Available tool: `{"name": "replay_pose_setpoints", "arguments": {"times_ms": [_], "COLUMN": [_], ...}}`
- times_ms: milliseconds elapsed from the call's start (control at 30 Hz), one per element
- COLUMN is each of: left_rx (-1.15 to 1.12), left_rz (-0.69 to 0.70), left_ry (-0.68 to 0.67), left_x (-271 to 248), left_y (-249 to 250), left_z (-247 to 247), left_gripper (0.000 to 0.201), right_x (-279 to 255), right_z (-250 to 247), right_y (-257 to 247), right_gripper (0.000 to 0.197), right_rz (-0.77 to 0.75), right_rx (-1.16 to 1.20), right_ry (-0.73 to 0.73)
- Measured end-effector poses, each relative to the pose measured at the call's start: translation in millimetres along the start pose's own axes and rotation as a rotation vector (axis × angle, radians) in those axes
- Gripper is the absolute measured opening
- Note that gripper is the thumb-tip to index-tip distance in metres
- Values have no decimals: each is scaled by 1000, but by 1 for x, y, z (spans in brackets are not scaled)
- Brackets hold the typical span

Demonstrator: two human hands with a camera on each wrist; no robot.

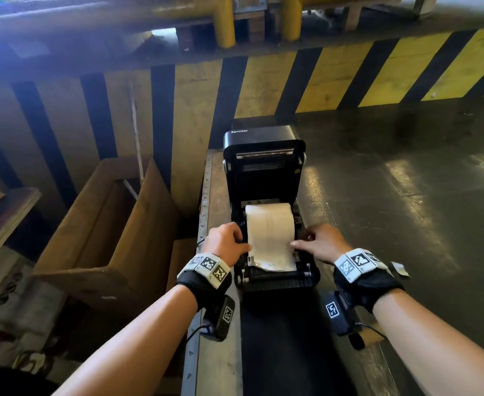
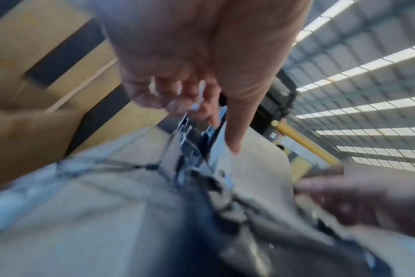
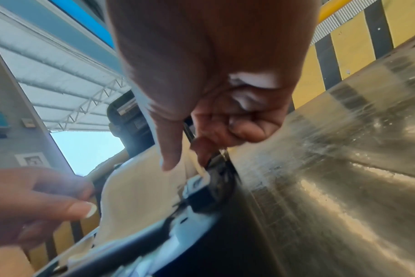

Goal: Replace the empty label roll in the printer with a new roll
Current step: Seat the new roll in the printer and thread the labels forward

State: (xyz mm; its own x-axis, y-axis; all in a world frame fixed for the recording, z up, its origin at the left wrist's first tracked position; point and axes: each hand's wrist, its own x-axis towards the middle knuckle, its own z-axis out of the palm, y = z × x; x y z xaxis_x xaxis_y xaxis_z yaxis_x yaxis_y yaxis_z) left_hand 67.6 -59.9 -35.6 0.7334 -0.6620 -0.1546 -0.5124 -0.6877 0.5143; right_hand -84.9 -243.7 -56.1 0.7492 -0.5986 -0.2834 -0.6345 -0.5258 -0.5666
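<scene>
We see the printer in the middle of the head view, its lid swung up and back, standing on a narrow counter that runs toward the bottom of the frame. The new roll already lies in the bay, its long axis running left to right across the frame, and a loose strip of paper comes off it toward the lower edge, over the front roller. Both hands sit just below the roll, one at each edge of that strip, about equally near. Our left hand has the thumb stretched onto the left edge of the paper while the other fingers curl down at the printer's side guide; whether they squeeze it we cannot tell. Our right hand lays a straight finger on the right edge, the remaining fingers loosely bent by the right guide. We judge the next move is to square the strip between the guides, then lower the lid.
</scene>
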Motion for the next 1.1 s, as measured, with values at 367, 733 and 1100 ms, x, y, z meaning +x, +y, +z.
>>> {"name": "replay_pose_setpoints", "arguments": {"times_ms": [367,733,1100], "left_rx": [276,278,264], "left_rz": [396,457,420], "left_ry": [-224,-247,-307], "left_x": [-15,-10,-9], "left_y": [2,2,3], "left_z": [7,9,13], "left_gripper": [28,21,23], "right_x": [-30,-34,-41], "right_z": [14,16,14], "right_y": [-19,-21,-23], "right_gripper": [24,22,29], "right_rz": [-281,-251,-298], "right_rx": [-149,-130,-195], "right_ry": [-97,-72,-115]}}
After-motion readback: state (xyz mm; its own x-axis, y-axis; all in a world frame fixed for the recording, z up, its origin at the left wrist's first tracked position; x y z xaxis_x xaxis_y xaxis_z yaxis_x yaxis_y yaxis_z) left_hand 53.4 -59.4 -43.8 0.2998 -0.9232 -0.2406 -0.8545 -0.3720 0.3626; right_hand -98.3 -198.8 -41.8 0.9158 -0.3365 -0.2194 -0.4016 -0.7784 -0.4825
